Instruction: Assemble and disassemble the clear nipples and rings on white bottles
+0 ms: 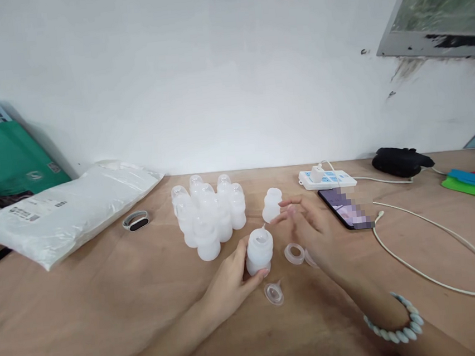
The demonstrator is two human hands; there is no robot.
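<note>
My left hand [229,277] is wrapped around a small white baby bottle [259,253] standing upright, with a clear teat lying at its mouth. My right hand [309,228] hovers to the right with its fingers stretched and apart, holding nothing I can see. Just beyond its fingertips stands another uncapped baby bottle [272,205]; whether they touch I cannot tell. A clear ring [294,253] lies below the right hand, and a second ring is partly hidden under it. Nearer to me, a loose clear teat [274,293] rests on the table.
Several capped bottles [208,239] stand grouped left of centre. Around the table [150,315] are a smart band [136,221], a white plastic package [68,208], a power strip [338,178], a phone [343,207], a looped white cable [448,233] and a black case [401,161].
</note>
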